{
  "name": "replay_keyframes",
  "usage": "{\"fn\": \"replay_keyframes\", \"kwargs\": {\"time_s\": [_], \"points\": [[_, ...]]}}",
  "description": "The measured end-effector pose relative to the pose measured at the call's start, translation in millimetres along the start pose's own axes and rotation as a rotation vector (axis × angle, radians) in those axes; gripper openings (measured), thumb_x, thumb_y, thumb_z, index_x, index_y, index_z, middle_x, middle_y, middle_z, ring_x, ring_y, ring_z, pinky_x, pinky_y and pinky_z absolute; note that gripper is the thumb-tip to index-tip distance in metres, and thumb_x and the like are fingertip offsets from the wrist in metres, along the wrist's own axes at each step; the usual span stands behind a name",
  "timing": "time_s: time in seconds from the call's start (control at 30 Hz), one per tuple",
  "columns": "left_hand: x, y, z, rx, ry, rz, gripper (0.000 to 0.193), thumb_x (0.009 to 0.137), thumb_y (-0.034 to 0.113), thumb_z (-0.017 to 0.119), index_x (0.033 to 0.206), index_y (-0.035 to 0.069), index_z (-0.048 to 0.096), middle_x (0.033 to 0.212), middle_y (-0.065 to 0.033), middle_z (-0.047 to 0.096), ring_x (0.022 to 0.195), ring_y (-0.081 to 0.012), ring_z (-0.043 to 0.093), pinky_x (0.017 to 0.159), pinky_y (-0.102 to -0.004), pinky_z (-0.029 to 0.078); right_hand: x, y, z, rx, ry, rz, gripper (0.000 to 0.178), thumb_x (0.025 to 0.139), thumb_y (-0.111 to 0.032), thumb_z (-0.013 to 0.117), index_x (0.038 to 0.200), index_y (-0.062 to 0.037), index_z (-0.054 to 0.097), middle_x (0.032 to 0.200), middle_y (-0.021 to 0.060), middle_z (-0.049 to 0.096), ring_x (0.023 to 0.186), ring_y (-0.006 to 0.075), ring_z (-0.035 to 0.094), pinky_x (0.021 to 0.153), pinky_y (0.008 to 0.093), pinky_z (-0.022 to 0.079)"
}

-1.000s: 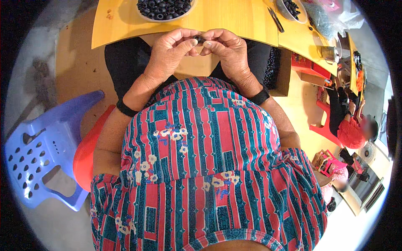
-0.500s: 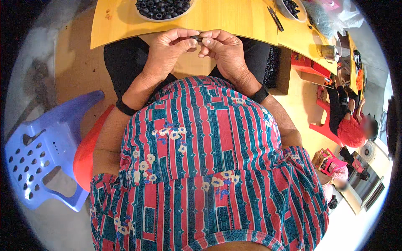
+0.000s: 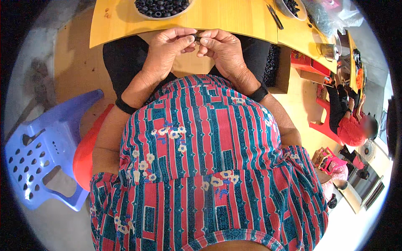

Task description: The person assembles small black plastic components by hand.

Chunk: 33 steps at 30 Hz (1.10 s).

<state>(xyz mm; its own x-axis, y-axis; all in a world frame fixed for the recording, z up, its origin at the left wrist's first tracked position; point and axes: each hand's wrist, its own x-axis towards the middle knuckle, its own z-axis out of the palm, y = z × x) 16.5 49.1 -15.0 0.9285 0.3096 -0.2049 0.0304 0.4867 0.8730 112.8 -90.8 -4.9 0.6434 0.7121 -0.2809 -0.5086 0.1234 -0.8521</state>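
Observation:
Between the fingertips of both hands is a small black part (image 3: pixel 197 38), mostly covered by the fingers. My left hand (image 3: pixel 166 48) pinches it between thumb and forefinger. From the other side my right hand (image 3: pixel 223 48) grips it the same way, its other fingers curled below. Both hands hover just in front of the near edge of the yellow table (image 3: pixel 226 19). Straight beyond them, a pale bowl (image 3: pixel 164 17) holds many small black ring-shaped pieces (image 3: pixel 161 6).
To the right on the table lie a black-handled tool (image 3: pixel 275 16), a second bowl (image 3: pixel 302 16) of black parts and a metal can (image 3: pixel 329 52). A blue plastic chair (image 3: pixel 50 146) stands at left. Co-workers sit at far right, one in a red shirt (image 3: pixel 351 130).
The fingertips have shifted slightly around the black part, which shows a little differently between them. Both hands stay in nearly the same place.

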Motion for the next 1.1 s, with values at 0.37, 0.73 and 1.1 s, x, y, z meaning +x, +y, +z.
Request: {"fn": "replay_keyframes", "kwargs": {"time_s": [0.37, 0.73, 1.1], "points": [[4, -9, -11, -0.207, -0.089, -0.074, 0.021, 0.086, 0.007, 0.058, 0.107, 0.002, 0.058, 0.090, -0.0027, 0.060, 0.080, -0.0119, 0.058, 0.076, -0.0253, 0.047, 0, 2, 0, -0.267, -0.020, -0.183, 0.009, 0.082, 0.003, 0.059, 0.090, 0.0029, 0.062, 0.074, 0.0074, 0.062, 0.063, 0.0151, 0.061, 0.063, 0.0270, 0.054], [1, -6, -12, -0.103, -0.094, -0.053, 0.024, 0.085, 0.008, 0.061, 0.108, 0.001, 0.058, 0.088, -0.0019, 0.059, 0.077, -0.0096, 0.057, 0.072, -0.0222, 0.048, 4, -1, -9, -0.306, -0.104, -0.139, 0.012, 0.081, 0.002, 0.061, 0.093, 0.0026, 0.063, 0.077, 0.0073, 0.063, 0.062, 0.0141, 0.061, 0.061, 0.0246, 0.052], [4, -4, -13, -0.047, -0.153, -0.026, 0.038, 0.084, 0.011, 0.062, 0.119, 0.002, 0.050, 0.088, -0.0013, 0.060, 0.074, -0.0085, 0.056, 0.069, -0.0202, 0.047, 8, -2, -16, -0.234, -0.283, -0.010, 0.028, 0.084, -0.014, 0.062, 0.109, -0.0002, 0.061, 0.086, 0.0038, 0.066, 0.073, 0.0101, 0.060, 0.069, 0.0225, 0.049]]}}
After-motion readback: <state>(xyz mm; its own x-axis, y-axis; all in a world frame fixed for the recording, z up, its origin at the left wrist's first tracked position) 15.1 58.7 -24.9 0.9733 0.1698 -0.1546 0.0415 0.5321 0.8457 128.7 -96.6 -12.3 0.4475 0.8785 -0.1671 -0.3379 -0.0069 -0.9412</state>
